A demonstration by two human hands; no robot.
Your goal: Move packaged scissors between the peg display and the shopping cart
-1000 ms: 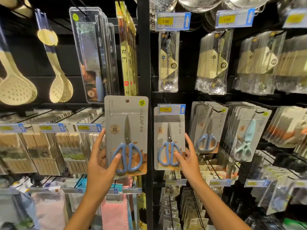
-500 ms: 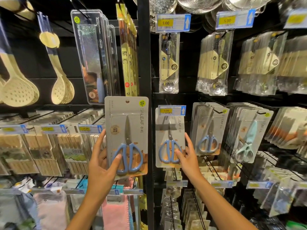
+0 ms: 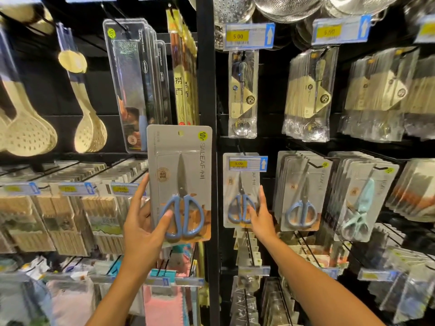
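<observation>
My left hand (image 3: 141, 225) holds a grey card pack of blue-handled scissors (image 3: 180, 182) upright in front of the black shelf post, thumb across the handles. My right hand (image 3: 260, 216) grips the lower right edge of a second, similar scissors pack (image 3: 240, 194) that hangs on a peg under a 5.00 price tag. To its right hang a stack of blue scissors packs (image 3: 302, 191) and a stack of mint-green scissors packs (image 3: 357, 198). No shopping cart is in view.
A black upright post (image 3: 207, 90) splits the display. Cream slotted spoons (image 3: 89, 128) and clear long packs (image 3: 136, 85) hang on the left, wooden items below them. Bagged spoons (image 3: 308, 95) and metal colanders (image 3: 289, 8) hang upper right. Peg hooks stick out toward me.
My right hand has slid slightly up the hanging pack's edge. The pack in my left hand stays nearly still. The view has shifted a little.
</observation>
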